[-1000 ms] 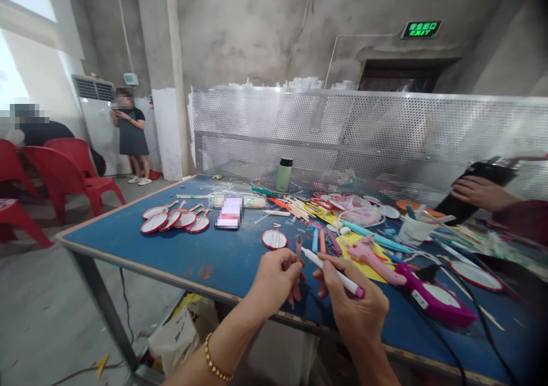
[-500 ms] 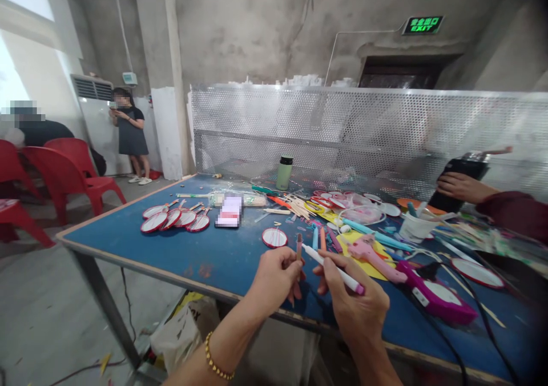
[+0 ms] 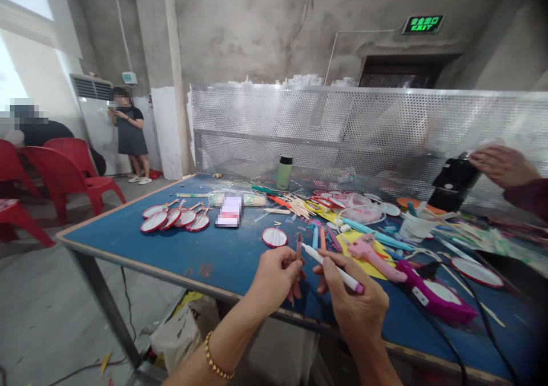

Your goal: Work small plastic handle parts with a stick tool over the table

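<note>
Above the near edge of the table, my left hand (image 3: 276, 273) pinches a thin wooden stick (image 3: 299, 249) upright; its upper part is brown. My right hand (image 3: 359, 297) holds a white marker (image 3: 350, 280) with a pink end like a pen. The marker's tip points at the stick's upper part, close beside it; whether they touch I cannot tell. Just beyond my left hand lies a small white disc with a red rim (image 3: 274, 237). A pink and purple corded tool (image 3: 440, 294) rests right of my right hand.
Several red-rimmed discs on sticks (image 3: 186, 219) lie at the left, near a phone (image 3: 230, 210). Behind are a green bottle (image 3: 284, 173) and loose sticks (image 3: 302, 206). A white cup (image 3: 415, 226) holds tools. At the right, another person's hand (image 3: 505, 166) is at a black object (image 3: 454, 183).
My hands, the stick and the marker look almost unmoved. At the right, the other person's hand has shifted right and up, to the top of the black object.
</note>
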### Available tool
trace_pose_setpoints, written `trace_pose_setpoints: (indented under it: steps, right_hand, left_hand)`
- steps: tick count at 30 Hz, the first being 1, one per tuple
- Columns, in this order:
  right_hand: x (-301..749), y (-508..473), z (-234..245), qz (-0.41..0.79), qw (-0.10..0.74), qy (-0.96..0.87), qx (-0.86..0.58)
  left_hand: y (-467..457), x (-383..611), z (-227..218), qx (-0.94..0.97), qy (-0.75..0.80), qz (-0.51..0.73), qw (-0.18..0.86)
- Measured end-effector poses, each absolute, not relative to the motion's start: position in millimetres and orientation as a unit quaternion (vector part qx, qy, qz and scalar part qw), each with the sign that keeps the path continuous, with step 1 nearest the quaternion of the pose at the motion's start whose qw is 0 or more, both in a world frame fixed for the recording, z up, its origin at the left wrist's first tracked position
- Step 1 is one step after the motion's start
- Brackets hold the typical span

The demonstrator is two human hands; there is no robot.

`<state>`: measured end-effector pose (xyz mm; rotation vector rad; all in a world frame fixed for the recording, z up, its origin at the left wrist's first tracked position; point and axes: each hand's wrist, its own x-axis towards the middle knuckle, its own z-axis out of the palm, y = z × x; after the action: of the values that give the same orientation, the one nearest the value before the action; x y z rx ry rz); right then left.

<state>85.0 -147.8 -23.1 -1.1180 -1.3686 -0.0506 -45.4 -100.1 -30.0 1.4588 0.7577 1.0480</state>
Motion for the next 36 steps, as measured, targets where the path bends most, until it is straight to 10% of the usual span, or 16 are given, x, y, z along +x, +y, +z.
trace_pose_setpoints:
  steps: [36]
  right_hand:
    - [84.8, -150.8, -23.1, -0.033, 0.624, -0.61, -0.488]
  left_hand:
    - [-99.1, -46.0, -32.2, 0.615, 0.316, 0.449, 0.566]
